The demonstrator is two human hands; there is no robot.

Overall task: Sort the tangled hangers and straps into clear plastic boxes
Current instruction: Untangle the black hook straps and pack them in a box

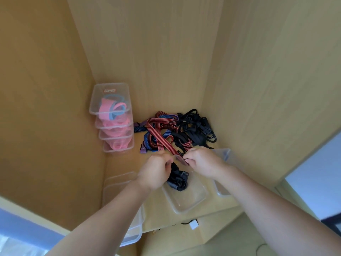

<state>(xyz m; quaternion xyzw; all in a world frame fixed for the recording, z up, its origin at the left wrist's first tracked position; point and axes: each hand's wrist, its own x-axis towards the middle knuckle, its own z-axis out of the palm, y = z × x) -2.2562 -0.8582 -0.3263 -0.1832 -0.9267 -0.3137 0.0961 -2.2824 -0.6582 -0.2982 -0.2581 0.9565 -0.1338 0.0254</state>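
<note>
Single head-worn wide-angle view, edges bowed. Faces forward and steeply down into a light wooden cupboard corner [156, 61]. Close range: bare forearms [103, 218] enter from the bottom edge; left hand [155, 172] and right hand [203, 163] pinch a red-and-black striped elastic strap [160, 139] just below frame centre.

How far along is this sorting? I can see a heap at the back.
Done: the stacked boxes hold pink pieces, and the front box has some black straps. In hand: the left hand and right hand both pinch the end of a red striped strap. Left: the tangled pile of red, blue and black behind them.
</note>
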